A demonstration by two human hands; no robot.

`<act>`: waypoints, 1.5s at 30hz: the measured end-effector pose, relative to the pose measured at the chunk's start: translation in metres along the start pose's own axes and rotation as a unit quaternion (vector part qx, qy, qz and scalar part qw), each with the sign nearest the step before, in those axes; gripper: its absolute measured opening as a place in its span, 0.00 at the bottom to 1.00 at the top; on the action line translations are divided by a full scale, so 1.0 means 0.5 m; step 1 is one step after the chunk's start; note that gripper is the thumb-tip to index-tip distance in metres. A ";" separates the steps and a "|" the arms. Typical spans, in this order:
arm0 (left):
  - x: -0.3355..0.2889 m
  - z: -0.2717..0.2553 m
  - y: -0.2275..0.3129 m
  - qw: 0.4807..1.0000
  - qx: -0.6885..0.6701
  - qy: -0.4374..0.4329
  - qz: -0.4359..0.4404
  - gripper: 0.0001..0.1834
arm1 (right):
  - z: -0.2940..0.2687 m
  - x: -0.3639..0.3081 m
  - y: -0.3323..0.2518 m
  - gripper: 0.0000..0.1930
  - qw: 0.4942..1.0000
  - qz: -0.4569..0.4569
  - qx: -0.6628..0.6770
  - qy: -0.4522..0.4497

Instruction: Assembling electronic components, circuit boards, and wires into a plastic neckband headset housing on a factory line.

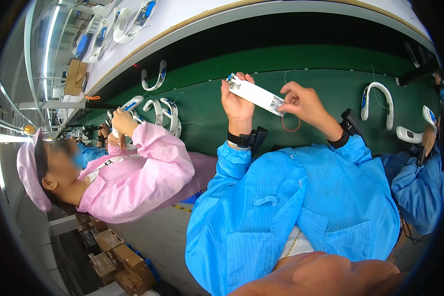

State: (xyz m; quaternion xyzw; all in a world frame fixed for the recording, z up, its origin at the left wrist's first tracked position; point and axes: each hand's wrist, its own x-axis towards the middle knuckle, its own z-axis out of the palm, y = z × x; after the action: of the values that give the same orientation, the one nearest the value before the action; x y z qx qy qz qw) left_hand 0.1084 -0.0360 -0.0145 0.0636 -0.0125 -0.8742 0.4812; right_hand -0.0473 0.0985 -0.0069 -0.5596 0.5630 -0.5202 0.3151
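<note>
Head view: a long, narrow white casing (255, 94) is held up over the green bench (330, 79), in front of the wearer's chest. Its long axis slants from upper left to lower right, so the left end, with a small blue piece (230, 77), points away from the body and the right end lies nearer to it. A thin red wire (292, 131) loops below that right end. The left hand (239, 104) rises upright from its wrist, palm toward the wearer, thumb and fingers clamped on the casing near its left end. The right hand (305, 102) reaches in from the right, wrist low, fingers curled, with thumb and forefinger at the casing's right end; whether they pinch it or the wire cannot be told. On the bench, a white curved band (390, 111) lies to the right, well apart. To the left sits a co-worker in pink (153, 172).
</note>
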 end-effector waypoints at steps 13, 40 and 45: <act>0.004 -0.016 -0.030 1.000 0.013 -0.001 -0.008 0.23 | 0.022 -0.030 -0.001 0.07 0.989 -0.011 -0.034 0.141; -0.127 0.014 -0.053 0.997 0.072 0.008 -0.012 0.20 | 0.066 -0.162 0.002 0.09 0.986 0.014 0.077 0.146; -0.098 0.019 -0.065 0.991 0.133 0.004 0.001 0.19 | 0.059 -0.118 0.002 0.09 0.987 0.080 0.064 0.123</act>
State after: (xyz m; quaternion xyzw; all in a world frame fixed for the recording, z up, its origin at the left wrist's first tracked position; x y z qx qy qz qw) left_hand 0.1058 0.0222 -0.0031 0.1303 -0.1269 -0.8639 0.4696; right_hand -0.0094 0.1479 -0.0289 -0.4229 0.6065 -0.5929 0.3191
